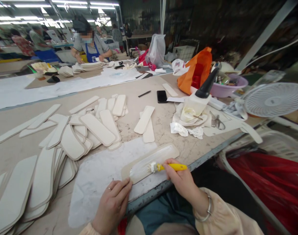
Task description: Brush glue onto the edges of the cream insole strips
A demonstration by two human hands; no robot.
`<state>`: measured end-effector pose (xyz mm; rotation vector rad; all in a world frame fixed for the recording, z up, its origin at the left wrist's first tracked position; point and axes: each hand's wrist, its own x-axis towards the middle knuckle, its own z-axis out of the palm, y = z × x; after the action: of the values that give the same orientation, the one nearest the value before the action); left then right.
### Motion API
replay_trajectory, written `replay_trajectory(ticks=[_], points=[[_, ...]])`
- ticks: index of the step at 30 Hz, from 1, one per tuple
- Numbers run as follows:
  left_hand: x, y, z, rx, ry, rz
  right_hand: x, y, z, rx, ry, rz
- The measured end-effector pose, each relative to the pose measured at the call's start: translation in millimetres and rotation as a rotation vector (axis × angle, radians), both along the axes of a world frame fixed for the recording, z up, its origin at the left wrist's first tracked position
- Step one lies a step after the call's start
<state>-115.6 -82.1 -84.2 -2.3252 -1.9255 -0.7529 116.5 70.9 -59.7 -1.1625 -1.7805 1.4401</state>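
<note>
At the near edge of the worktop (213, 150), a long rounded insole blank (163, 152) lies slantwise on a white backing sheet (100, 169). Its surface looks glossy and wet, probably with adhesive, though the view is too coarse to be sure. The right hand (181, 180) is clenched around a yellow-handled brush (172, 167), and the bristles touch the blank about midway along it. The left hand (113, 203) lies flat and grips nothing, its fingertips pressing the blank's near left end against the sheet.

The blank therefore lies just ahead of both hands, pinned at one end and brushed at the middle. To do the step well, I judge the strokes should run lengthwise away from the pinned end, covering out to the rim without spilling onto the sheet, and the left fingertips should stay off the wet area.

Heaps of dry blanks (97, 130) fill the left half of the worktop. A glue bottle (199, 98) with a black nozzle stands toward the right edge, beside scissors (216, 122).
</note>
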Motion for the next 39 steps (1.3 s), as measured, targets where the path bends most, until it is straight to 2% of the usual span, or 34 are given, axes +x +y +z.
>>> replay_trajectory(ticks=[4, 7, 9, 13, 15, 17, 19, 21, 23, 26, 28, 30, 33, 35, 39], points=[[-3.4, 0.4, -2.4, 0.031, 0.033, -0.028, 37.9, 29.8, 0.4, 0.103, -0.109, -0.221], [-5.8, 1.3, -4.4, 0.059, 0.064, -0.043, 54.9, 39.0, 5.4, 0.238, -0.160, -0.281], [-6.6, 1.4, -5.2, 0.066, 0.084, -0.050, 60.1, 39.1, 7.1, 0.380, -0.158, -0.289], [-7.1, 1.2, -5.7, 0.063, 0.112, -0.051, 58.0, 30.3, 3.2, 0.733, -0.191, -0.204], [-7.4, 1.8, -5.6, 0.073, 0.129, -0.058, 50.3, 20.5, 1.5, 0.854, -0.276, -0.082], [-7.9, 2.8, -5.4, 0.090, 0.146, -0.067, 39.7, 7.4, 2.7, 0.905, -0.341, 0.066], [-8.6, 3.5, -5.1, 0.103, 0.157, -0.073, 30.4, -4.8, 7.1, 0.913, -0.339, 0.212], [-9.3, 3.5, -4.7, 0.110, 0.159, -0.075, 26.5, -10.3, 12.5, 0.918, -0.297, 0.274], [-10.0, 2.7, -4.6, 0.110, 0.160, -0.074, 29.1, -7.2, 15.9, 0.930, -0.272, 0.216], [-11.1, 1.4, -5.6, 0.106, 0.170, -0.078, 37.0, 3.5, 14.5, 0.952, -0.338, 0.028], [-12.1, 1.2, -7.0, 0.101, 0.183, -0.085, 37.5, 3.7, 11.5, 0.939, -0.405, 0.017], [-12.9, 1.5, -8.5, 0.100, 0.188, -0.090, 32.4, -3.9, 10.2, 0.914, -0.411, 0.129], [-11.8, 1.6, -9.0, 0.100, 0.169, -0.072, 22.2, -16.6, 14.0, 0.852, -0.253, 0.283], [-8.5, 0.6, -7.1, 0.082, 0.132, -0.046, 19.2, -17.9, 17.8, 0.733, -0.100, 0.222], [0.2, -2.0, -1.7, 0.000, 0.043, 0.025, 14.2, -8.0, 14.4, 0.279, 0.079, -0.069]])
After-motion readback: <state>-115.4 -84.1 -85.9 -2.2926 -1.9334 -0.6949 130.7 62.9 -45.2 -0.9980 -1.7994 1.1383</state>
